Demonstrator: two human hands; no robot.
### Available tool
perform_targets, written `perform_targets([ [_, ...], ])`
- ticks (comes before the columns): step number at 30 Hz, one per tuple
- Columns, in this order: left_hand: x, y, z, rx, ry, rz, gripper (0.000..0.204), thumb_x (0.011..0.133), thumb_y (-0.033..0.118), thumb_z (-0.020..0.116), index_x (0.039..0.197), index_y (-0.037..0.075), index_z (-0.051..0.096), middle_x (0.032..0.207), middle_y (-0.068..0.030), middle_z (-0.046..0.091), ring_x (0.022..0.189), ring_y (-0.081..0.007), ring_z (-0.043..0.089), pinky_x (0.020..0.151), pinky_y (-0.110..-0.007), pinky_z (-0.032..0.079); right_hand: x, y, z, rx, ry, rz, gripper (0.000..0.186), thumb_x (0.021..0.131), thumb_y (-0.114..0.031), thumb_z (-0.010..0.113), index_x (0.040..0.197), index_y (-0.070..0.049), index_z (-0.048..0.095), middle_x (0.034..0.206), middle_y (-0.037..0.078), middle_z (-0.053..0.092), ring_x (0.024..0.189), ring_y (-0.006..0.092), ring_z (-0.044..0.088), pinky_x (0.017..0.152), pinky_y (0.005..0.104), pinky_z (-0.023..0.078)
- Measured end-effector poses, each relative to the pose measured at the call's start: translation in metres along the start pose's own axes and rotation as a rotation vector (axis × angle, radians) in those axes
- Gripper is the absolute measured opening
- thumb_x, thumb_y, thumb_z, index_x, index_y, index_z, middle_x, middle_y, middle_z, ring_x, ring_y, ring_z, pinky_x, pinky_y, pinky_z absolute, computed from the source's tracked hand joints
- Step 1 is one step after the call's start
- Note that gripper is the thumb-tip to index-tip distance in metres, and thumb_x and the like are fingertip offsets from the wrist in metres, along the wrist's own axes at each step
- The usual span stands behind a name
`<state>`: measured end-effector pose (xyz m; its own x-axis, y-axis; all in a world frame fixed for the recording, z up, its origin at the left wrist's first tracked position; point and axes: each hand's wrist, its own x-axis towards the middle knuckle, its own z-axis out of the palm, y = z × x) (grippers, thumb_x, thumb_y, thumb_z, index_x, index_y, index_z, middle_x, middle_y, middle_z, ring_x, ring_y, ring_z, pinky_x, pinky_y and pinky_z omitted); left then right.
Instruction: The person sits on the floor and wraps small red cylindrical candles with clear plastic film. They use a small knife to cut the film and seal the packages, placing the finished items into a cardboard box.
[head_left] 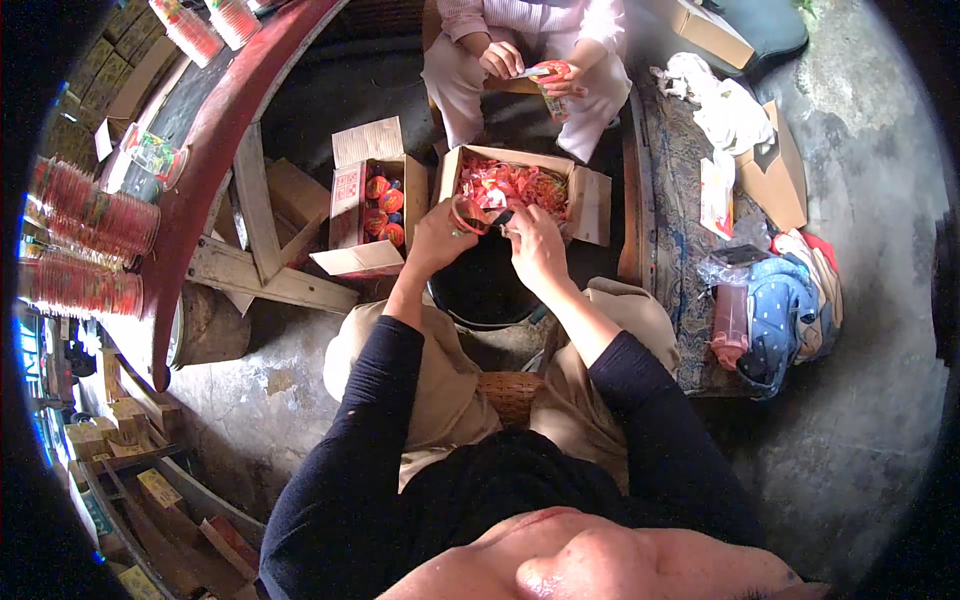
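Note:
My left hand point(440, 240) is closed round a clear plastic cup point(468, 214) with a red rim, tilted over a black bucket point(485, 290). Close beside it, my right hand point(538, 248) grips a small dark tool point(503, 217) held against the cup's edge; its exact kind is too small to make out. Just beyond both hands, an open cardboard box point(450, 178) is filled with red plastic scraps point(505, 182). To its left, another open carton point(347, 205) holds several round red and dark pieces point(388, 200).
Across from me a seated person point(528, 70) holds a red printed cup point(553, 85) and a thin pale tool. Stacked cups point(95, 210) stand on the red-edged table point(205, 170) at left. On the right, a patterned bench point(678, 220) bears cloths, a bottle point(730, 325) and a blue bag point(780, 310).

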<state>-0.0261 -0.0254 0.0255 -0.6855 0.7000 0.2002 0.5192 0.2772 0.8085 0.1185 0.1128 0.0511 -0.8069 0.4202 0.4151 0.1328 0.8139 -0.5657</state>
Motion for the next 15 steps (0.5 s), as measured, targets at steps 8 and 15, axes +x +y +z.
perform_targets([
  [8,-0.002,0.007,0.002,0.093,0.014,-0.061,0.057,0.065,0.026,0.078,0.112,0.004,0.056,0.1,-0.0193,0.066,0.095,-0.0373,0.064,0.082,-0.043,0.051,-0.003,-0.008,-0.006,-0.16,0.003,-0.139,0.004,0.082,-0.005,0.058,0.085,-0.004,0.055,0.092,0.013,0.052,0.093,0.0311,0.054,0.079,0.0418,0.045],
  [15,0.001,-0.021,0.004,-0.406,-0.229,-0.204,0.046,0.066,0.013,0.079,0.105,0.004,0.059,0.09,-0.0081,0.069,0.084,-0.0147,0.065,0.076,-0.029,0.052,-0.003,-0.012,0.006,-0.28,0.072,-0.273,0.006,0.081,-0.012,0.056,0.082,-0.007,0.054,0.088,0.011,0.049,0.089,0.0267,0.053,0.078,0.04,0.044],
])
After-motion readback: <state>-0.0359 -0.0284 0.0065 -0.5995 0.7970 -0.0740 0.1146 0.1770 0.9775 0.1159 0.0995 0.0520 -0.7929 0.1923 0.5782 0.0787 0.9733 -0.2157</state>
